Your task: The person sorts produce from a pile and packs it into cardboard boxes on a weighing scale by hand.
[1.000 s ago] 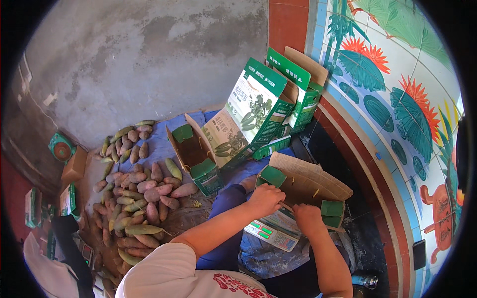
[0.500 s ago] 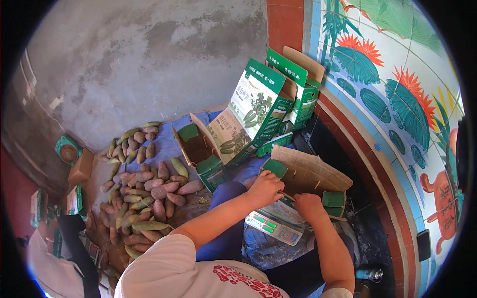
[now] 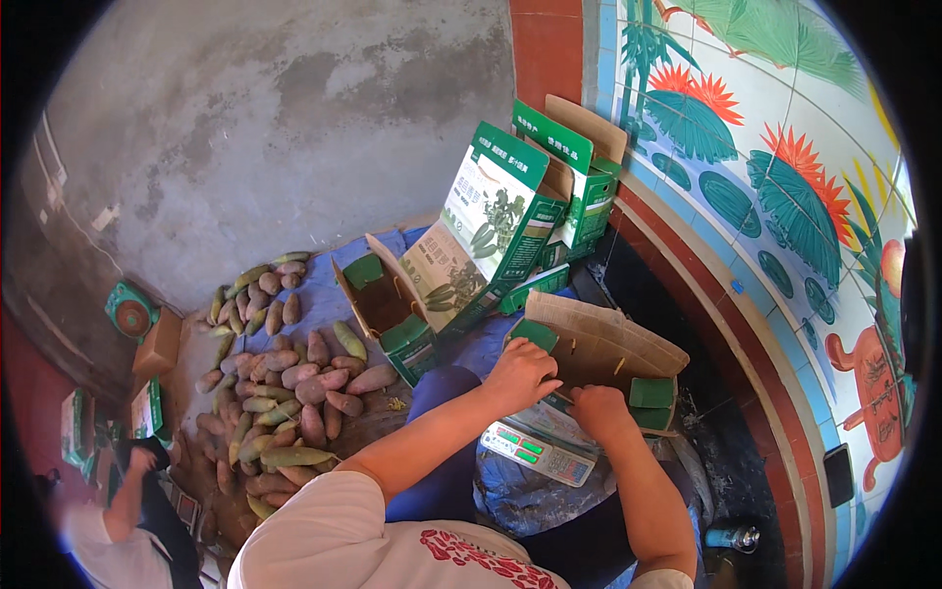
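Note:
In front of me an open cardboard box [image 3: 599, 337], brown inside with green end flaps, sits at an electronic scale [image 3: 538, 454] with lit green displays. My left hand [image 3: 523, 376] has its fingers bent over the box's near edge, toward its left end. Beside it, my right hand [image 3: 599, 409] is closed, with thumb and fingers pinched on the same near edge. The box's near wall is mostly hidden under my hands. Left of the box stands another open carton [image 3: 404, 329] with a printed lid raised.
A big pile of green and reddish root vegetables [image 3: 294, 393] covers the floor at left. More green-and-white cartons [image 3: 574, 177] lean at the back by the painted tile wall [image 3: 765, 226]. A blue bottle [image 3: 728, 538] is at lower right. Another person [image 3: 118, 530] works at lower left.
The view has shifted slightly. My hands stay at the box's near edge, the right fingers now a little closer to the left hand. The other person's arm has come up at lower left.

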`<action>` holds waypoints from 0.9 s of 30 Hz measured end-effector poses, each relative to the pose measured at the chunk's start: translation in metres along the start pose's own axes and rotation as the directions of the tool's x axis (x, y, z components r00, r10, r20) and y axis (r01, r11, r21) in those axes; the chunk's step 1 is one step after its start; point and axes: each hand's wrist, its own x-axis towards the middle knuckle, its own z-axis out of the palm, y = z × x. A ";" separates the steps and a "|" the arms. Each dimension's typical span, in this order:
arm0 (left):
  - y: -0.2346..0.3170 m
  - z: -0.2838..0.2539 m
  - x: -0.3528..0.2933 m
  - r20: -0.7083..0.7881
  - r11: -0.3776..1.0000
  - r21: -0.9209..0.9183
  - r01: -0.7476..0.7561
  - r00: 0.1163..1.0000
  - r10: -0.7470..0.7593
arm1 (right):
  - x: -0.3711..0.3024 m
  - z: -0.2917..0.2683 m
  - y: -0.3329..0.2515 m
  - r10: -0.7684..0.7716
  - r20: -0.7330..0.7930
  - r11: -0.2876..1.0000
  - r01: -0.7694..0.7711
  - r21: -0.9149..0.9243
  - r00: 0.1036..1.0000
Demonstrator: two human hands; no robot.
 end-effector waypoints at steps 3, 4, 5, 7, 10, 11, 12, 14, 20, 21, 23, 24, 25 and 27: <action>0.006 0.007 0.005 0.002 1.000 -0.003 0.001 1.000 -0.001 | -0.005 -0.001 -0.003 0.003 -0.032 1.000 -0.003 0.011 0.999; 0.007 0.010 0.007 -0.007 1.000 -0.020 0.008 1.000 -0.009 | -0.008 -0.002 -0.005 -0.017 -0.063 1.000 0.015 -0.024 0.998; 0.008 0.012 0.009 -0.003 1.000 -0.021 0.007 1.000 -0.007 | -0.010 -0.003 -0.006 -0.037 -0.092 0.998 0.032 -0.060 0.995; 0.012 0.017 0.013 -0.008 1.000 -0.028 0.013 1.000 -0.013 | -0.018 -0.007 -0.008 -0.054 -0.131 0.996 0.044 -0.079 0.990; 0.016 0.021 0.016 0.046 0.999 -0.031 0.041 0.998 -0.039 | -0.028 -0.016 -0.009 -0.083 -0.207 0.994 0.068 -0.081 0.975; 0.018 0.023 0.017 0.053 0.999 -0.031 0.043 0.998 -0.042 | -0.031 -0.019 -0.009 -0.093 -0.244 0.995 0.079 -0.066 0.965; 0.020 0.024 0.017 0.044 0.998 -0.041 0.040 0.998 -0.038 | -0.034 -0.021 -0.008 -0.092 -0.241 0.995 0.080 -0.060 0.966; 0.022 0.028 0.019 0.040 0.998 -0.049 0.044 0.998 -0.042 | -0.038 -0.025 -0.006 -0.104 -0.264 0.994 0.092 -0.058 0.959; 0.031 0.031 0.021 -0.044 0.995 -0.097 0.036 0.998 -0.040 | -0.046 -0.044 -0.008 -0.107 -0.259 0.993 0.114 0.012 0.960; 0.029 0.028 0.020 -0.034 0.995 -0.085 0.049 0.998 -0.052 | -0.046 -0.046 -0.009 -0.117 -0.258 0.992 0.126 0.015 0.959; 0.028 0.022 0.015 -0.026 0.995 -0.067 0.071 0.997 -0.073 | -0.048 -0.051 -0.011 -0.173 -0.290 0.984 0.180 -0.002 0.941; 0.028 0.018 0.013 -0.001 0.993 -0.065 0.099 0.995 -0.099 | -0.049 -0.053 -0.012 -0.183 -0.290 0.982 0.190 -0.002 0.939; 0.027 0.016 0.011 0.025 0.990 -0.064 0.127 0.992 -0.125 | -0.051 -0.054 -0.013 -0.196 -0.278 0.978 0.206 0.009 0.940; 0.027 0.017 0.007 0.006 0.989 -0.071 0.134 0.991 -0.133 | -0.054 -0.056 -0.015 -0.214 -0.265 0.974 0.227 0.019 0.940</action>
